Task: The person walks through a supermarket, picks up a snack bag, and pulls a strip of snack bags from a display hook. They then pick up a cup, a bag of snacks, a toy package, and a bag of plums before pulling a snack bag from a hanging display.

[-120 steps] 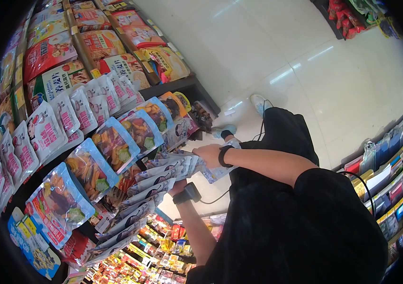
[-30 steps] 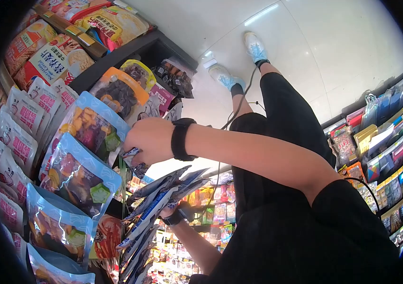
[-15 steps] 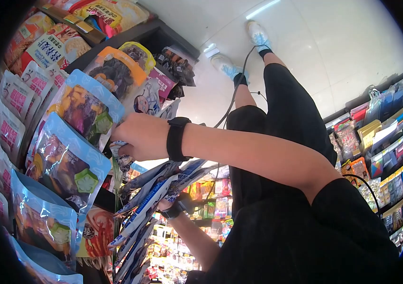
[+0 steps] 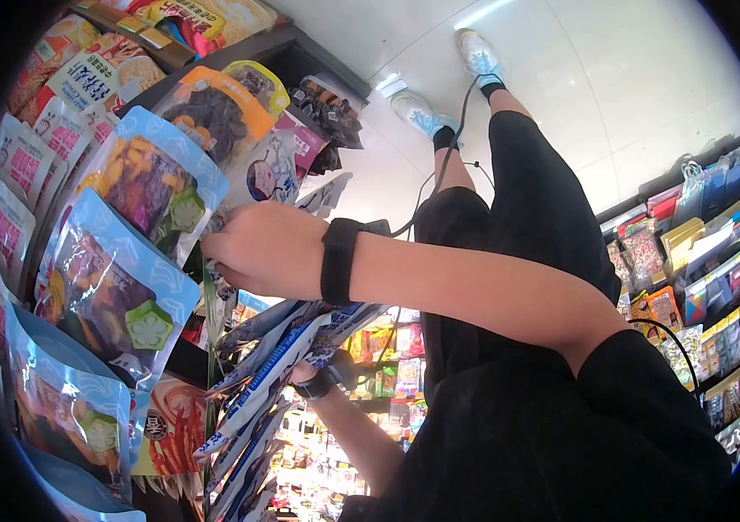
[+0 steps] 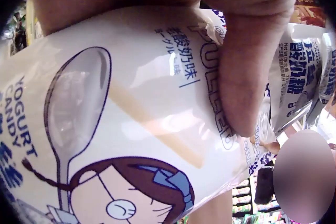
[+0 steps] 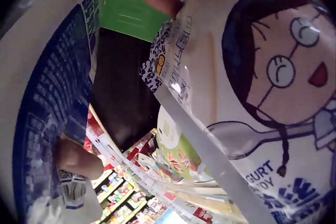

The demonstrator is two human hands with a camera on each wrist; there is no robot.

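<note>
The right hand [image 4: 257,248] has reached in among the hanging bags [image 4: 148,187], fingers pinching one yogurt candy packet [image 6: 252,87], while the left hand [image 4: 302,374] grips many unhung packets [image 4: 266,374].

The head camera looks steeply down along the shelf [image 4: 300,54]; both wrist cameras sit close against the yogurt candy packets [image 5: 131,119].

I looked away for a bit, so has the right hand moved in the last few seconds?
Yes. The right hand has gone left from the packet stack, up to the hanging blue snack bag.
</note>
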